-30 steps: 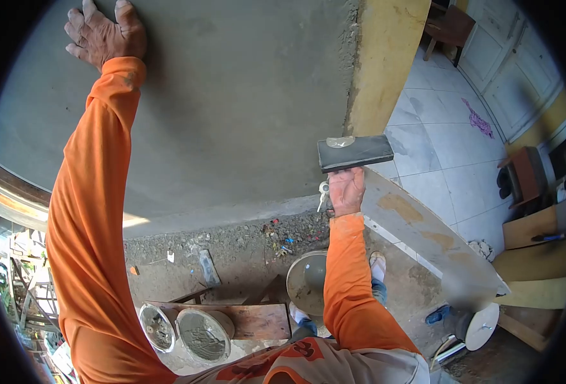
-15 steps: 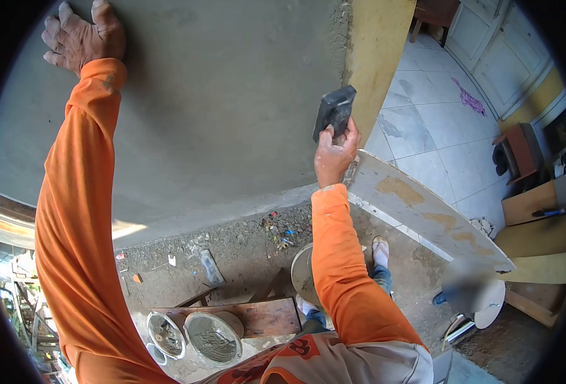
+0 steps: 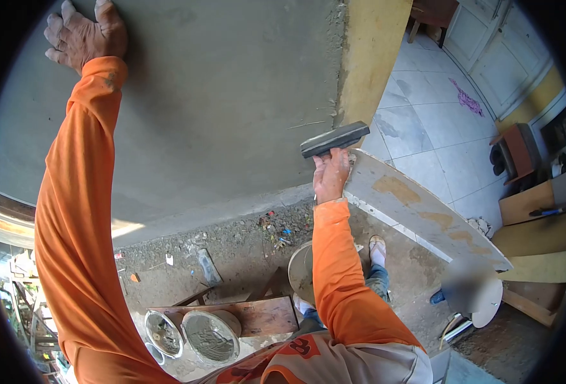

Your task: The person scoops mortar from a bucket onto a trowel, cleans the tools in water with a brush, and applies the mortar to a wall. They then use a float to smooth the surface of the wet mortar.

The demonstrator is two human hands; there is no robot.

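Spread fingers of my left hand (image 3: 89, 40) rest on the grey plastered wall (image 3: 225, 96) at the upper left. My right hand (image 3: 331, 176) grips a dark plastering float (image 3: 335, 139) from below, near the wall's right edge. The float lies almost level, seen edge-on, and overlaps the border between grey plaster and a yellow strip (image 3: 371, 61). A thin scratch line shows in the plaster just above it. Fingers of my right hand are wrapped behind the float and partly hidden.
Below stand buckets of grey mortar (image 3: 212, 339) beside a wooden bench (image 3: 267, 318). A round container (image 3: 301, 272) is partly behind my right arm. A long board (image 3: 417, 201) leans at the right, near a person with a blurred head (image 3: 468, 286). Rubble (image 3: 231, 230) lines the wall's foot.
My right hand has come down, and the float has turned from steeply upright to nearly level. A scratch line now shows on the plaster. My left hand stays in place.
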